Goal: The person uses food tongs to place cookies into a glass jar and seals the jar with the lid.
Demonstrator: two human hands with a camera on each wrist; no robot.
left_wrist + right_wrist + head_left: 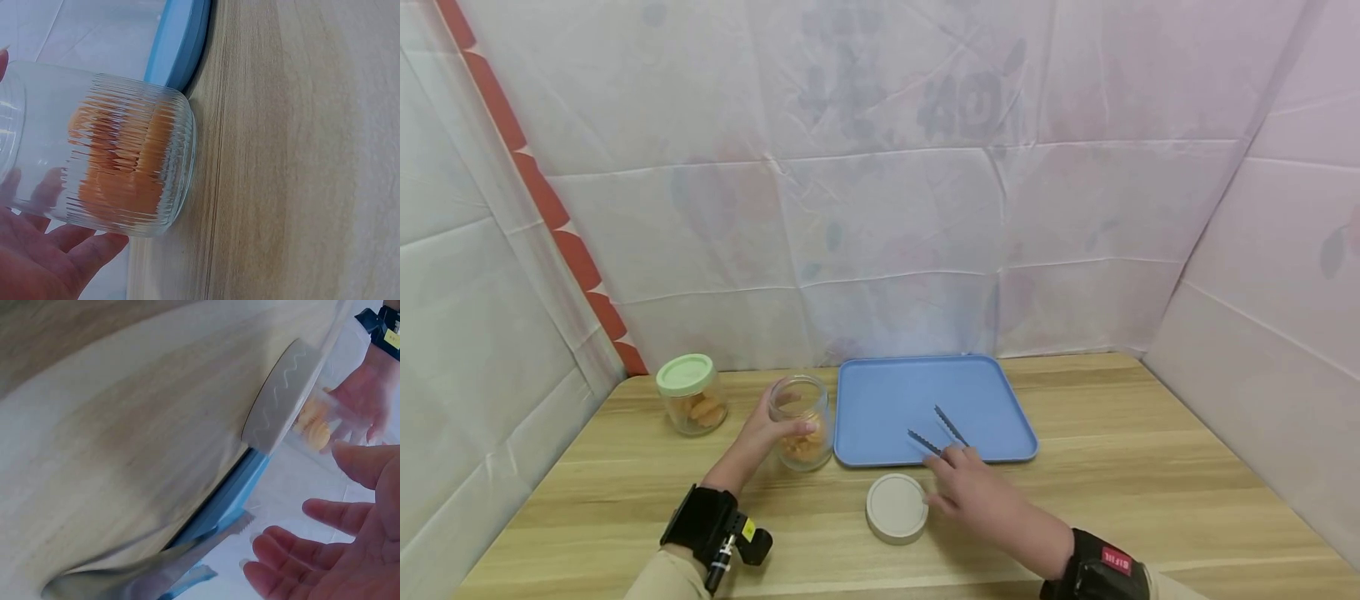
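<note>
A pale wooden table (1150,467) stands enclosed by creased white sheeting (880,208) (faint floral print), evenly lit.

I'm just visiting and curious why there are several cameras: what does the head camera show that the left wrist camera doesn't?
Only the head view shows the second jar with the green lid, the loose white lid on the table, the metal tongs on the blue tray, and the right hand reaching toward them, fingers relaxed. Only the left wrist view shows the open jar's ribbed glass close up, with the orange snacks inside. Both show the left hand gripping the open jar, the blue tray beside it, and the wooden table.
</note>
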